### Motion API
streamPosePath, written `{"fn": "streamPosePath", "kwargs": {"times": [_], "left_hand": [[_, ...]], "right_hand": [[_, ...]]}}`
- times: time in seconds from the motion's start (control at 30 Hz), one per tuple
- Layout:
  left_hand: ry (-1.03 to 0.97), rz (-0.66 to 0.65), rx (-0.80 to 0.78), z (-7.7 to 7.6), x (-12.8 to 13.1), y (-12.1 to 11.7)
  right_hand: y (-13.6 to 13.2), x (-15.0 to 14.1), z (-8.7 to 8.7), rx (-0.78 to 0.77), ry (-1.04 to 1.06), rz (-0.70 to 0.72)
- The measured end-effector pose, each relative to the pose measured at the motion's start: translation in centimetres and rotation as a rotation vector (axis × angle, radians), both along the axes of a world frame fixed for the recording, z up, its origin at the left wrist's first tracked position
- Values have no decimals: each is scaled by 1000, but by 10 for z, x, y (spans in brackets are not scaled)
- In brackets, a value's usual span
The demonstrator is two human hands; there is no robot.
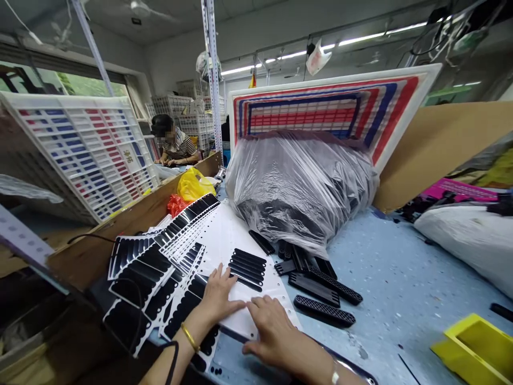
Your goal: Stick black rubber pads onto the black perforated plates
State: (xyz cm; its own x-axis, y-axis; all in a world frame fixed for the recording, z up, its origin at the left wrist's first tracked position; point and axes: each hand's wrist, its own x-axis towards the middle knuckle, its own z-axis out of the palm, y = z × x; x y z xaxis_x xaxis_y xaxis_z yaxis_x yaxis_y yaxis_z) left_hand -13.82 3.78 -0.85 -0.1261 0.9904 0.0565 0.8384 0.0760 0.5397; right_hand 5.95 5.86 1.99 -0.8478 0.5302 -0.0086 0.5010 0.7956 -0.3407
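Observation:
A white backing sheet [216, 230] lies on the table with a group of glossy black adhesive strips [248, 264] on it. My left hand [218, 294] rests at the strips' lower left, fingers spread and thumb stretched toward the other hand. Close by, my right hand [272, 321] lies over the sheet's near right edge, its fingers extended and its thumb apart. Neither hand shows anything gripped, though the underside of my right hand is hidden. Left of them, several sheets of black strips [140, 272] overlap. Black textured plastic pieces [324, 311] lie to the right.
A clear plastic bag [296, 187] full of black parts stands behind, before a striped crate [304, 115]. A yellow bin [476, 342] is at the right, and a wooden board [92, 240] edges the left. Farther back, a person [176, 144] sits working.

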Motion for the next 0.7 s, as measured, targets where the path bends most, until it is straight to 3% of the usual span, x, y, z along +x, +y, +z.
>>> {"fn": "streamPosePath", "kwargs": {"times": [0.17,0.23,0.33,0.43,0.5,0.63,0.7], "left_hand": [[-519,309,231,-15,-10,-20],[-535,410,268,-12,-22,-29],[-559,507,289,-5,-36,-37],[-636,498,252,3,-35,-33],[-728,446,192,6,-28,-25],[-978,298,33,7,-8,-16],[-1090,259,1,7,0,-16]], "right_hand": [[7,-27,0,74,-181,77],[13,-22,-5,70,-108,83],[23,-4,-13,90,200,91],[25,15,-17,166,521,140],[19,25,-19,187,610,181],[-7,39,-22,182,516,245],[-20,48,-22,120,409,210]]}}
